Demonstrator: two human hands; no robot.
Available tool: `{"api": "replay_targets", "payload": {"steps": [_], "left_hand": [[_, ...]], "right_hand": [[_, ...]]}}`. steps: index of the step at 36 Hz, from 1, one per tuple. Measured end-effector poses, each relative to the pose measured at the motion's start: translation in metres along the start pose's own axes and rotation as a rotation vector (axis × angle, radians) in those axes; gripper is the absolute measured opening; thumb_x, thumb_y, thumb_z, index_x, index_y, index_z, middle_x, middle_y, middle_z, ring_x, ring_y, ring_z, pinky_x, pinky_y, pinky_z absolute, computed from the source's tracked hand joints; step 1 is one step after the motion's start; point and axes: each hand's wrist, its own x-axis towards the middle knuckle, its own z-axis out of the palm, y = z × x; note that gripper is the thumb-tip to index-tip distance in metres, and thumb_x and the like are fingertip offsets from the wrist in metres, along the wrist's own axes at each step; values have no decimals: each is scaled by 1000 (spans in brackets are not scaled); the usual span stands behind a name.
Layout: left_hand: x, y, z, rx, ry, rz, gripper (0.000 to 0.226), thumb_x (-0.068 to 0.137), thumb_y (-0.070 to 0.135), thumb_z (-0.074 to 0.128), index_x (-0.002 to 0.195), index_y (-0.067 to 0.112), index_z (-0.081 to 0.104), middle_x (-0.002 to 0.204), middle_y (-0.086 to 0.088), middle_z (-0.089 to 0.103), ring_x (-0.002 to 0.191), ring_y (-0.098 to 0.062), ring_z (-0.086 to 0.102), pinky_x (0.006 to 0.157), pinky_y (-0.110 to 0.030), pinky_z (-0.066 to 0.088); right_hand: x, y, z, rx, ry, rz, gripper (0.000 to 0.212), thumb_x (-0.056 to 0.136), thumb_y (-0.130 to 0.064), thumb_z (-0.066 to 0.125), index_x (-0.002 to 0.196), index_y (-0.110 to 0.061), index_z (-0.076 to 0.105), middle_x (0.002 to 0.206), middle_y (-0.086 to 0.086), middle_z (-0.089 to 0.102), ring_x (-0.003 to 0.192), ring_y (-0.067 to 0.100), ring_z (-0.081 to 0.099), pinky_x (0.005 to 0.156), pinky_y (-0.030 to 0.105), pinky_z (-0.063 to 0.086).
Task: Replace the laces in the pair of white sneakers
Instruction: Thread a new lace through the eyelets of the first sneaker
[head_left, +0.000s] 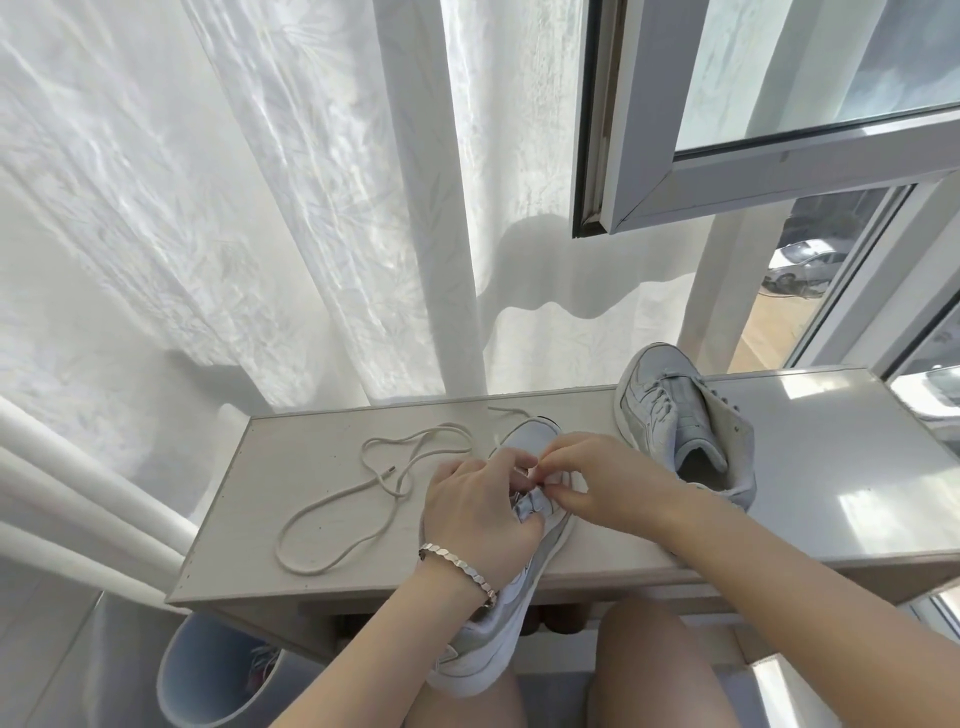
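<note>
White curtain filled the upper left and centre of the frame, and an open window sash occupied the upper right, with a parked car visible outside below it. Across the middle of the frame ran a pale bench top, and we worked over its near edge. We located the near sneaker at lower centre, lying on its side with the toe on the bench top and the heel overhanging the near edge above our knees. The left hand, with a silver bracelet at its wrist, gripped this sneaker from the left, its fingers curled over the tongue and the lacing area. The right hand met it from the right, with thumb and forefinger closed in a narrow pinch on the upper of the same sneaker; we could not resolve what lay between the pads. The fingertips of both hands were touching or just beside each other. A short white strand showed on the bench top just beyond the toe. The loose lace lay in open loops left of the hands, apart from them. The second sneaker stood upright at right of centre, near the far edge, toe pointing away and laces in place. A pale bin stood at lower left, beside the bench.
</note>
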Motion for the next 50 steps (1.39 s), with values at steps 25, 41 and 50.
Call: {"api": "replay_targets", "payload": {"steps": [25,41,50], "left_hand": [[-2,3,-1,12,-26,0,17,75,30,59,85,32,46,72,15,57,80,-6,57,81,-13,17],[3,8,-6,-62,54,-185,20,82,29,53,94,33,69,91,14,70,93,-5,57,87,-16,27],[5,11,-4,-22,68,-221,23,83,25,51,96,31,68,95,12,70,97,-8,57,83,-16,20]], "right_hand": [[30,-10,-21,-261,-291,-33,12,78,-19,63,83,-19,74,80,-7,66,82,14,59,74,28,49],[0,14,27,-256,557,-466,26,84,-23,56,67,-10,71,75,-4,71,64,14,67,57,22,53],[-39,-14,10,598,618,-140,7,80,-31,61,79,-27,67,84,-8,72,85,11,69,80,26,55]]}}
